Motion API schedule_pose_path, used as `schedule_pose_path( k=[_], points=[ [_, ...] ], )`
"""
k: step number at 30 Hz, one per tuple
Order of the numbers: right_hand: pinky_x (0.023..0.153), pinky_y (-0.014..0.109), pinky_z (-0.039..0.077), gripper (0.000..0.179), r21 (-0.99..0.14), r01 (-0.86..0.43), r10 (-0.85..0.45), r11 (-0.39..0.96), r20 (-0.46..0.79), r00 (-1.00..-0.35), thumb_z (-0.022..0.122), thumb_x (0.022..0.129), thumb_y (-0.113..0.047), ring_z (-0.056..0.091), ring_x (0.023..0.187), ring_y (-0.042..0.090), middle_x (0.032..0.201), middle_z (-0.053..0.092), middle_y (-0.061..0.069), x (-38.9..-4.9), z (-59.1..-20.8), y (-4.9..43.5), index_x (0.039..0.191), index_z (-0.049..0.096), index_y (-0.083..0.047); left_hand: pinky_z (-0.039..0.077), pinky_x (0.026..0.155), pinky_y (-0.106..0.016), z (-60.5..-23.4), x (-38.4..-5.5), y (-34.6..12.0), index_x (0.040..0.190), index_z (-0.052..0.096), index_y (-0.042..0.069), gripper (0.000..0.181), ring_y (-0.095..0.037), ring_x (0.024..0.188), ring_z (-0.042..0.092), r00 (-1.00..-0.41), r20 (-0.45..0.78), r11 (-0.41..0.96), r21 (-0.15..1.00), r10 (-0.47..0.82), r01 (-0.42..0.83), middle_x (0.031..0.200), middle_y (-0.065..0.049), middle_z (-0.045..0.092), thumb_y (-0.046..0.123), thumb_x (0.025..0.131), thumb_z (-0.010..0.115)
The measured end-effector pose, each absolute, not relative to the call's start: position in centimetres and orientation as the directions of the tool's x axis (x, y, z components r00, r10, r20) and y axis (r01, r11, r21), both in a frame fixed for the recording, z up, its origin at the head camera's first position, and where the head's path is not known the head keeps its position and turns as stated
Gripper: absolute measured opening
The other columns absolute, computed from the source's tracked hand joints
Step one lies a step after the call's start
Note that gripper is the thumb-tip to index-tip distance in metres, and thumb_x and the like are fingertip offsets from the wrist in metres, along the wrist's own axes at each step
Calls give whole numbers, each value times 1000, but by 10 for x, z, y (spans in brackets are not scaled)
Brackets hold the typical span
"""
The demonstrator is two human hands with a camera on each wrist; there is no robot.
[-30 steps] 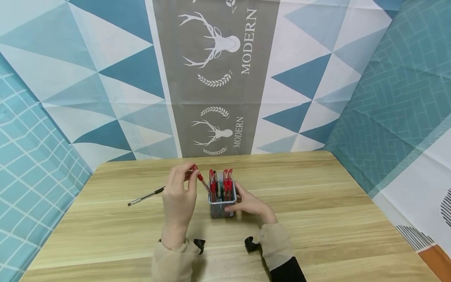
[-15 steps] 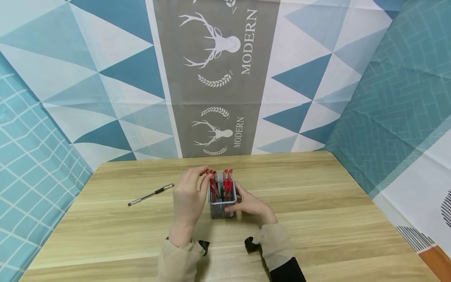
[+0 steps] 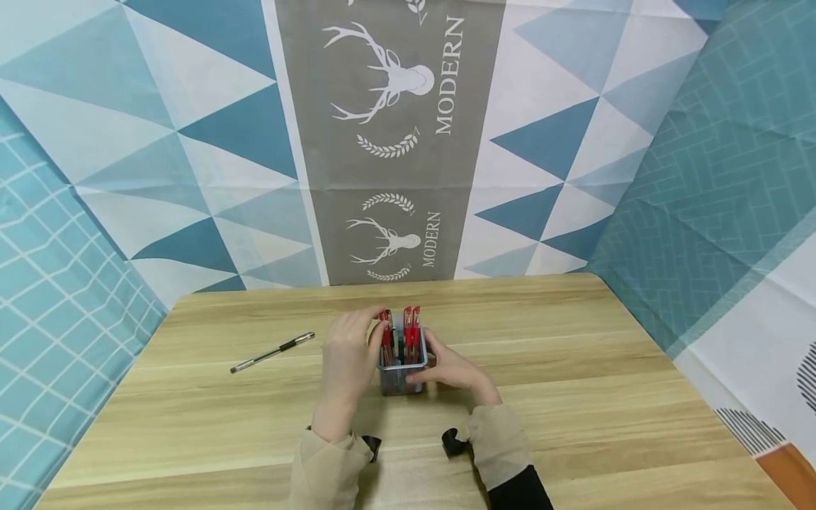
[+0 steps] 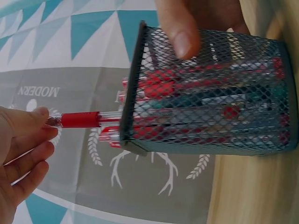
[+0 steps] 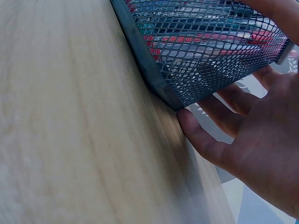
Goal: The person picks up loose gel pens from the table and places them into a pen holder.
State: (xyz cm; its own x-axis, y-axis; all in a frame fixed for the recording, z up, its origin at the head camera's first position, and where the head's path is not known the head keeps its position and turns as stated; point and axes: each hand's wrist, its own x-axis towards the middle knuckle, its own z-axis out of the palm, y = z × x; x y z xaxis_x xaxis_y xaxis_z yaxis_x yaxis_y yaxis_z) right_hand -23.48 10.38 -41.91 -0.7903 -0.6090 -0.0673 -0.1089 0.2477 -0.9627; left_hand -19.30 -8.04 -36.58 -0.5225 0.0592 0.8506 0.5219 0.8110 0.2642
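A dark wire-mesh pen holder (image 4: 210,112) stands upright on the table, with several red-gripped pens (image 3: 411,333) inside. My left hand (image 3: 349,350) pinches the top end of a red pen (image 4: 80,120) between thumb and fingertip, and the pen's lower part is inside the holder. Around the right side of the holder curls my right hand (image 3: 454,365), its thumb on the near face and its fingers along the side and back. In the right wrist view one fingertip (image 5: 189,122) sits at the holder's bottom corner.
A clear pen with a black grip (image 3: 273,353) lies on the wooden table (image 3: 574,397) to the left of the holder. Patterned cloth (image 3: 242,142) hangs behind the table and along both sides.
My left hand has moved right with the red pen, which has gone from tilted at the holder's rim to upright inside it. My right hand has stayed on the holder.
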Motion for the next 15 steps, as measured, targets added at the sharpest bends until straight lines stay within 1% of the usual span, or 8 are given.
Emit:
schedule_pose_path(
  k=[3, 6, 9, 15],
  points=[
    [103, 43, 31, 92, -962, -108, -607, 249, -68, -791, 73, 76, -13, 40, 123, 28, 137, 39, 12, -234, -419, 104, 145, 12, -16, 50, 79, -36, -369, -194, -79, 96, 66, 4, 23, -23, 80, 63, -553, 831, 819, 275, 61, 504, 90, -9, 69, 7, 74, 73],
    [103, 43, 32, 91, -963, -104, -605, 249, -71, -793, 73, 76, -13, 41, 122, 27, 135, 40, 12, -235, -419, 104, 145, 14, -16, 49, 76, -36, -372, -196, -78, 95, 67, 4, 22, -23, 79, 63, -574, 816, 827, 275, 68, 490, 90, -8, 70, 7, 74, 73],
    [103, 43, 32, 92, -963, -98, -601, 250, -74, -796, 73, 76, -14, 40, 123, 27, 136, 40, 11, -235, -420, 104, 145, 13, -17, 49, 73, -36, -375, -198, -77, 94, 67, 4, 22, -23, 76, 63, -595, 800, 832, 284, 69, 477, 89, -8, 70, 6, 74, 73],
    [104, 43, 31, 93, -964, -89, -596, 252, -82, -799, 73, 76, -15, 38, 125, 27, 139, 36, 11, -235, -420, 104, 146, 12, -17, 50, 73, -36, -379, -200, -76, 95, 67, 6, 21, -23, 74, 62, -639, 767, 834, 319, 51, 450, 88, -7, 70, 7, 75, 73]
  ],
)
